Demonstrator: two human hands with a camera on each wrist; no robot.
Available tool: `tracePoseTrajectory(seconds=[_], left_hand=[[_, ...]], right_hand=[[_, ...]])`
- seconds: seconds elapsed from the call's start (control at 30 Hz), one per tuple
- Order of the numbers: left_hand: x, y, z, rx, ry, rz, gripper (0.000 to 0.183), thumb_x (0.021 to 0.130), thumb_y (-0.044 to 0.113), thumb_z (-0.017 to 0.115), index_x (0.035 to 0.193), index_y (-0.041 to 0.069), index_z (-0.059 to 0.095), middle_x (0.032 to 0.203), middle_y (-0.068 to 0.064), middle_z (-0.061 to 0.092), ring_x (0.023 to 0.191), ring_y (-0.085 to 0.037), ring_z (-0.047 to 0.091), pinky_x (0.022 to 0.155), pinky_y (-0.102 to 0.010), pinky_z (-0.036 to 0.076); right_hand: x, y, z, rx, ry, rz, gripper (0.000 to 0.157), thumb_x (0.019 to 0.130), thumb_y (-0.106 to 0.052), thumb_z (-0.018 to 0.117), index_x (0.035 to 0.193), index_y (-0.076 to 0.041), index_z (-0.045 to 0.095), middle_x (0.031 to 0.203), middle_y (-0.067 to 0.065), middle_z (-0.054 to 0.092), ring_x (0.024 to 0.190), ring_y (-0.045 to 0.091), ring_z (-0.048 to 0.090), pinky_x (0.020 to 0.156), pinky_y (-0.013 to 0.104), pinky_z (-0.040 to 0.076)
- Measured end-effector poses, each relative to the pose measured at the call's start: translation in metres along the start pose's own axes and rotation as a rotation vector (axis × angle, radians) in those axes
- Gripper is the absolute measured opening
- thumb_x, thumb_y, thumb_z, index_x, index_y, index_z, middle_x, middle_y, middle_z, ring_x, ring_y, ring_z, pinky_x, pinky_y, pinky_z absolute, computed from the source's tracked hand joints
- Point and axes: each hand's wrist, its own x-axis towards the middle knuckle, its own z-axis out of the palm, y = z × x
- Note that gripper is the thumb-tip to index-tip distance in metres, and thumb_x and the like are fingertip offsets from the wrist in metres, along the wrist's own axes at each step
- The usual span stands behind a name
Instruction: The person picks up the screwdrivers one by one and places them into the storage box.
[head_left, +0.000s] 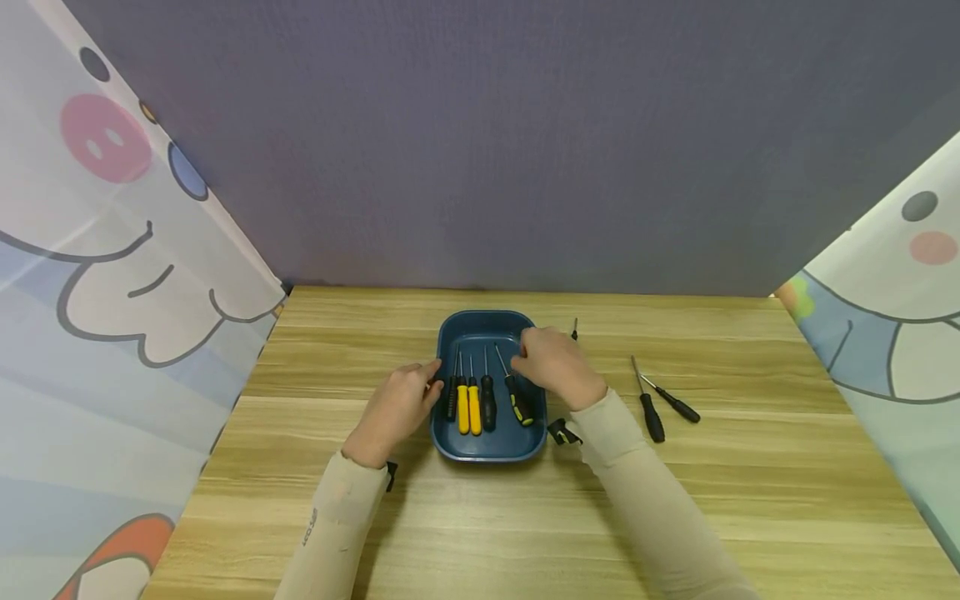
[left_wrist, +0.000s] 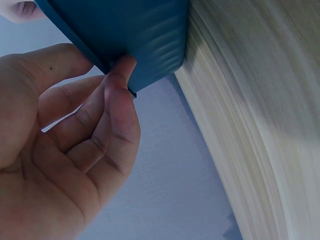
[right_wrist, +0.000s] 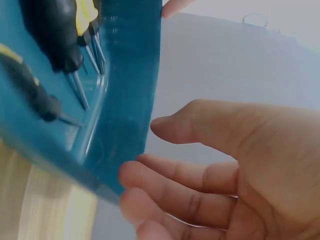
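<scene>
A dark blue plastic tray [head_left: 489,457] stands on the table with several screwdrivers lying in it. Two have yellow handles, and a black-and-yellow screwdriver [head_left: 519,402] lies slanted at the right. My left hand [head_left: 400,402] pinches the tray's left rim; in the left wrist view, fingertips press the ribbed outer wall [left_wrist: 155,45] while the thumb tip goes behind the rim. At the tray's far right corner is my right hand [head_left: 555,362]. In the right wrist view its thumb and loosely bent fingers [right_wrist: 150,185] are spread apart by the rim; whether they touch it is unclear.
Right of the tray, two black-handled screwdrivers lie crossed, one of them a longer screwdriver [head_left: 651,417]. Another thin dark tool tip [head_left: 575,328] shows behind my right hand. A grey wall [head_left: 510,150] rises at the table's back edge, with cartoon-printed curtains [head_left: 112,250] at both sides.
</scene>
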Motion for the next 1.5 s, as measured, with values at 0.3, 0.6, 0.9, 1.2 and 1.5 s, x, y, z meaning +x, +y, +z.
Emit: tracePoseTrajectory(seconds=[0.3, 0.6, 0.9, 1.2, 1.5], left_hand=[[0.0, 0.0, 0.002, 0.001, -0.005, -0.005, 0.037, 0.096, 0.008, 0.068, 0.129, -0.007, 0.063, 0.089, -0.01, 0.068, 0.063, -0.011, 0.052, 0.055, -0.022, 0.046], [0.0, 0.0, 0.001, 0.004, -0.005, -0.017, 0.037, 0.096, 0.008, 0.068, 0.13, -0.006, 0.063, 0.091, -0.012, 0.068, 0.062, -0.011, 0.051, 0.054, -0.022, 0.046], [0.001, 0.0, 0.001, 0.004, -0.008, -0.022, 0.037, 0.096, 0.008, 0.067, 0.13, -0.006, 0.063, 0.09, -0.011, 0.068, 0.061, -0.011, 0.05, 0.053, -0.022, 0.045], [0.001, 0.0, 0.001, 0.004, -0.001, -0.01, 0.037, 0.096, 0.008, 0.068, 0.129, -0.007, 0.063, 0.084, -0.008, 0.066, 0.059, -0.011, 0.049, 0.051, -0.022, 0.044], [0.002, 0.0, 0.002, 0.003, 0.008, -0.007, 0.037, 0.096, 0.008, 0.068, 0.129, -0.006, 0.064, 0.085, -0.009, 0.066, 0.062, -0.011, 0.051, 0.053, -0.022, 0.045]], right_hand=[[0.002, 0.032, -0.013, -0.053, 0.094, 0.034, 0.018, 0.095, -0.023, 0.063, 0.087, -0.008, 0.067, 0.07, 0.003, 0.059, 0.057, 0.019, 0.052, 0.051, 0.033, 0.041], [0.014, 0.067, -0.018, -0.056, 0.097, 0.094, 0.03, 0.098, -0.022, 0.061, 0.07, -0.01, 0.062, 0.058, 0.002, 0.051, 0.048, 0.015, 0.041, 0.044, 0.029, 0.032], [0.026, 0.09, -0.008, -0.016, 0.062, 0.196, 0.04, 0.098, -0.023, 0.061, 0.059, -0.013, 0.056, 0.051, -0.003, 0.038, 0.045, 0.012, 0.033, 0.042, 0.028, 0.03], [0.035, 0.106, 0.005, 0.013, 0.027, 0.263, 0.032, 0.099, -0.026, 0.061, 0.07, -0.01, 0.064, 0.053, -0.001, 0.042, 0.047, 0.014, 0.037, 0.043, 0.03, 0.033], [0.038, 0.11, 0.008, 0.066, 0.047, 0.238, 0.03, 0.095, -0.019, 0.064, 0.069, -0.007, 0.057, 0.054, 0.0, 0.041, 0.047, 0.014, 0.038, 0.046, 0.03, 0.036]])
